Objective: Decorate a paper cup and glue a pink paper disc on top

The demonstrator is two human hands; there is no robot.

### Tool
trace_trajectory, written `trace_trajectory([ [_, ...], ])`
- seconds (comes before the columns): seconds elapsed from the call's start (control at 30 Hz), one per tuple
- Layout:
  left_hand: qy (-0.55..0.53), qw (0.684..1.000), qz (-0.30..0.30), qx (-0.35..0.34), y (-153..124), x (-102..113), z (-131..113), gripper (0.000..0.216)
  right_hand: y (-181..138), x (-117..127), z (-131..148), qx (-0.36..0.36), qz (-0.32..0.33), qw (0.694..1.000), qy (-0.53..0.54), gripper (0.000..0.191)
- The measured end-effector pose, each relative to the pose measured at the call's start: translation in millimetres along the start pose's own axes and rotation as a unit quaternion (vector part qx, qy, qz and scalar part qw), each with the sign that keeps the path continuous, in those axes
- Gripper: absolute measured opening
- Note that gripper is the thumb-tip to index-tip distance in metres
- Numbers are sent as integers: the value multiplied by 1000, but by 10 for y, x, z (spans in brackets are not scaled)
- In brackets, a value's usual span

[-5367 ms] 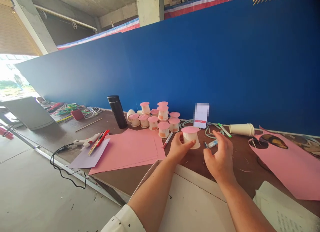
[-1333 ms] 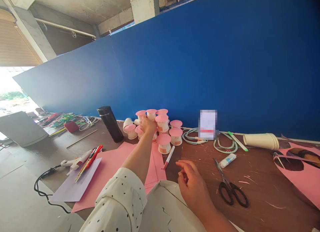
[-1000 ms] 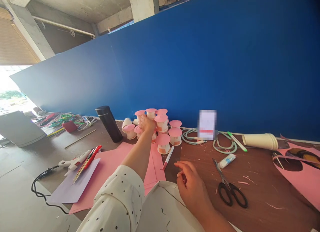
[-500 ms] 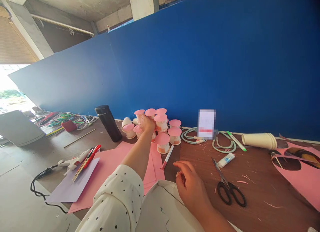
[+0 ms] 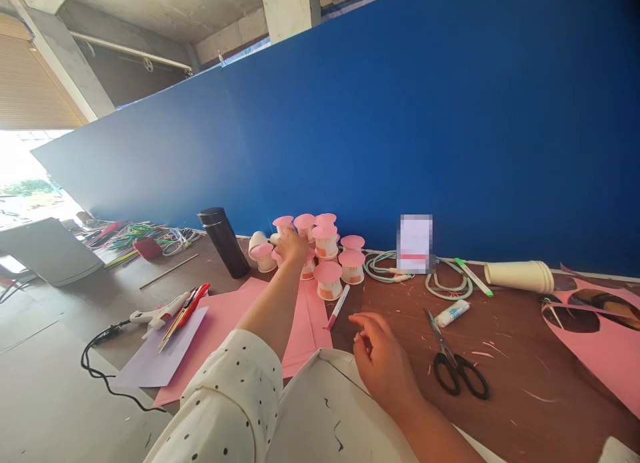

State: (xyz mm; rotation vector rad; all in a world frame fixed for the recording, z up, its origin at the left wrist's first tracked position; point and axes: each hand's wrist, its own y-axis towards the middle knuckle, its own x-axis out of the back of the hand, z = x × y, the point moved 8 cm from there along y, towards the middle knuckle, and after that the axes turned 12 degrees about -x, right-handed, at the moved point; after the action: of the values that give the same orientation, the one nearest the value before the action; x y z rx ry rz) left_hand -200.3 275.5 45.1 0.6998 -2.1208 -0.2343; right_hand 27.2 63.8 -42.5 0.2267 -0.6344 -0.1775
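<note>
My left hand (image 5: pixel 292 246) reaches into a cluster of upside-down white paper cups with round pink paper tops. Its fingers are closed around the side of a back-left cup (image 5: pixel 283 224), partly hiding it. Another pink-topped cup (image 5: pixel 328 280) stands at the front of the cluster, with small drawn or stuck-on marks on its side. My right hand (image 5: pixel 383 356) hovers near the table edge, loosely curled with fingers apart and nothing in it. A white marker with a dark pink end (image 5: pixel 338 308) lies just beyond it.
Scissors (image 5: pixel 453 363) and a white tube (image 5: pixel 453 314) lie to the right, with stacked cups (image 5: pixel 520 276) and cut pink paper (image 5: pixel 590 343) beyond. Leftward are a black flask (image 5: pixel 225 243), a red cutter (image 5: pixel 185 313), a glue gun (image 5: pixel 155 314) and pink sheets (image 5: pixel 235 310).
My left hand has shifted slightly left among the cups. My right hand keeps nearly the same place and shape. The whole view has moved a little.
</note>
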Motion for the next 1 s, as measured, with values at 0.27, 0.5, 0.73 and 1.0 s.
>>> trace_trajectory([
  [0.27,3,1000,-15,22,-281,334,81,20,12,21,22,-7,-14,1000,14,34],
  [0.5,-24,998,-26,51,-655,561,181,18,-3,27,11,-27,-15,999,14,35],
  [0.73,-75,995,-25,59,-1032,611,159,28,2,13,-99,-54,-17,998,27,33],
  [1.0,-131,991,-18,10,-1466,489,-158,23,-162,-35,-12,-50,-8,998,26,34],
])
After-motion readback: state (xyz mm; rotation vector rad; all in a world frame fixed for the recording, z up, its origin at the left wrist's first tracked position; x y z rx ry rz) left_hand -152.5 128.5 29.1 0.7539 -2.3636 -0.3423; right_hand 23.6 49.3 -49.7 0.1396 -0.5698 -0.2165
